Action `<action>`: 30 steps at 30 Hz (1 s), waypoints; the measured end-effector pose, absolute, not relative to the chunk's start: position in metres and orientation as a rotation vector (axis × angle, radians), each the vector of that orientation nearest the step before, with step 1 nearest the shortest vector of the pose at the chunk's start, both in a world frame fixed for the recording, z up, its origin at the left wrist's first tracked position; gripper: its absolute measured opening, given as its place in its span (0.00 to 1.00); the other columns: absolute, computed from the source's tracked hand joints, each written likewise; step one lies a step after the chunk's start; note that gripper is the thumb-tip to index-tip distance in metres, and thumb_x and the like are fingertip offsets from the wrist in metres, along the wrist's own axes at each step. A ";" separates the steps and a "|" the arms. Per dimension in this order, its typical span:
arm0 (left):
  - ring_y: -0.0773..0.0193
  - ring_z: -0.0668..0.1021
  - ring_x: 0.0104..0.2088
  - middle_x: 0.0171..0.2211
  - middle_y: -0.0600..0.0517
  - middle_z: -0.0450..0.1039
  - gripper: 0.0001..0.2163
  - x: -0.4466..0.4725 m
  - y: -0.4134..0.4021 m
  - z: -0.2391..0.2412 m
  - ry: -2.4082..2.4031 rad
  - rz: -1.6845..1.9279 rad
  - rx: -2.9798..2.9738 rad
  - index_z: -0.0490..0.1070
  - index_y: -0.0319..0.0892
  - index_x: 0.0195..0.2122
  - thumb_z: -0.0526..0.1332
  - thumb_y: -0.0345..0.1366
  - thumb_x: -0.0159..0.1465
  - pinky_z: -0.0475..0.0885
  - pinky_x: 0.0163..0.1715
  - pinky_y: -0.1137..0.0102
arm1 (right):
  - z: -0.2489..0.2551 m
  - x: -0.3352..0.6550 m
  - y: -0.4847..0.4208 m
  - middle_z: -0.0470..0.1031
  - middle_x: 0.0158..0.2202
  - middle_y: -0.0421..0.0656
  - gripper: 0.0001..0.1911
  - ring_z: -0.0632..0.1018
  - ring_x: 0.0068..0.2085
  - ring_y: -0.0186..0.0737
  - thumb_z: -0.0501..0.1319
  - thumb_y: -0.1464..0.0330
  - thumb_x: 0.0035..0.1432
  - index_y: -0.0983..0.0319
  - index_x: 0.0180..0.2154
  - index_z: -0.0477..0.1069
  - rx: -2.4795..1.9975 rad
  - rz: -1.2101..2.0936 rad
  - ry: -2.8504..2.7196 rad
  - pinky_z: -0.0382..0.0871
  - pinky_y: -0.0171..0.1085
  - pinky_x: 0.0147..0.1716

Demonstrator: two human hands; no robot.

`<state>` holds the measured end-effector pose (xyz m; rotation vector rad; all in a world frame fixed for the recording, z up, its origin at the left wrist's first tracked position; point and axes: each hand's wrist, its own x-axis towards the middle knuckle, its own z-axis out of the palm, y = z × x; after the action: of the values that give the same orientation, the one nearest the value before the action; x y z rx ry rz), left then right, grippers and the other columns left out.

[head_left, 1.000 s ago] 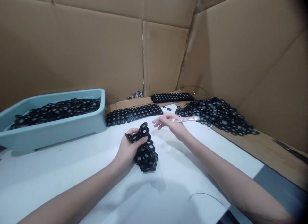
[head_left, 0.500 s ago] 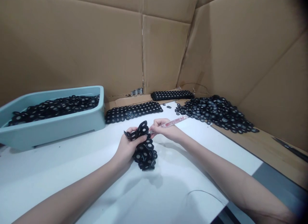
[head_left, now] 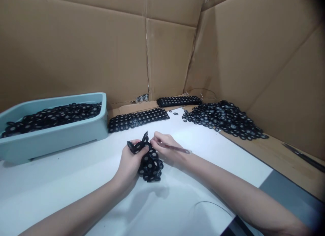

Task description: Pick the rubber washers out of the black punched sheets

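My left hand [head_left: 129,162] is closed around a bunched sheet of joined black discs with pale grey centres [head_left: 150,165], its thumb pressed on the near side. The lower part of the bunch hangs below the fingers, over the white tabletop. At the bunch's upper right edge, my right hand [head_left: 165,148] pinches a slim pen-like tool [head_left: 179,149] with a reddish, clear-wrapped handle. The handle's back end points right, over the wrist. Behind the fingers and the discs, the tool's tip is hidden.
At left stands a light blue tub [head_left: 68,136] of black discs. Two flat disc sheets [head_left: 139,119] lie at the back. A heap of loose discs [head_left: 223,116] sits back right, near dark scissors or a similar tool [head_left: 304,156]. Cardboard walls [head_left: 101,50] enclose the table.
The right hand has turned, so the tool's handle now slopes down to the right instead of up. The discs at the bunch's top have folded differently. The view has shifted slightly.
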<state>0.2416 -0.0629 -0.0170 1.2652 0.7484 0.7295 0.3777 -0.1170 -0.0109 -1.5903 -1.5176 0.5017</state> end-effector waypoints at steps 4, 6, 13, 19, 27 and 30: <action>0.63 0.71 0.33 0.31 0.52 0.68 0.12 0.244 -0.060 -0.016 0.798 0.814 1.393 0.65 0.39 0.33 0.62 0.36 0.48 0.63 0.35 0.69 | -0.010 0.385 -0.114 0.59 0.19 0.35 0.12 0.61 0.21 0.29 0.50 0.64 0.53 0.61 0.21 0.54 -1.622 0.467 -1.559 0.52 0.30 0.21; 0.63 0.70 0.34 0.31 0.53 0.67 0.12 0.245 -0.057 -0.016 0.803 0.822 1.441 0.64 0.40 0.32 0.63 0.36 0.47 0.63 0.36 0.68 | -0.010 0.389 -0.113 0.60 0.19 0.35 0.12 0.62 0.22 0.29 0.51 0.65 0.53 0.61 0.21 0.54 -1.626 0.451 -1.573 0.53 0.30 0.22; 0.64 0.70 0.32 0.31 0.53 0.68 0.13 0.244 -0.058 -0.011 0.762 0.795 1.419 0.65 0.40 0.33 0.63 0.36 0.48 0.63 0.34 0.71 | -0.009 0.386 -0.115 0.60 0.21 0.35 0.12 0.62 0.22 0.29 0.46 0.64 0.56 0.60 0.23 0.52 -1.632 0.326 -1.619 0.53 0.30 0.22; 0.62 0.72 0.32 0.32 0.51 0.71 0.13 0.246 -0.057 -0.001 0.631 0.652 1.275 0.68 0.40 0.34 0.64 0.38 0.48 0.65 0.32 0.71 | -0.003 0.385 -0.119 0.61 0.23 0.37 0.10 0.62 0.23 0.30 0.46 0.67 0.57 0.60 0.23 0.52 -1.600 0.133 -1.648 0.53 0.32 0.24; 0.66 0.72 0.25 0.27 0.51 0.72 0.13 0.248 -0.050 -0.010 0.630 0.675 1.051 0.69 0.41 0.34 0.62 0.41 0.50 0.66 0.27 0.71 | 0.000 0.405 -0.111 0.62 0.18 0.36 0.14 0.65 0.23 0.30 0.54 0.64 0.50 0.62 0.18 0.55 -1.559 0.381 -1.339 0.56 0.31 0.22; 0.65 0.73 0.25 0.29 0.50 0.73 0.15 0.249 -0.048 -0.012 0.684 0.727 1.048 0.69 0.41 0.35 0.62 0.43 0.49 0.66 0.27 0.70 | 0.002 0.410 -0.106 0.68 0.24 0.41 0.15 0.71 0.29 0.33 0.56 0.62 0.48 0.63 0.17 0.56 -1.369 0.710 -1.186 0.64 0.33 0.28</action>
<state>0.2489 -0.0482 -0.0124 1.0482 0.6841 0.7272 0.4103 -0.1059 0.0020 -1.3691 -1.1862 0.7104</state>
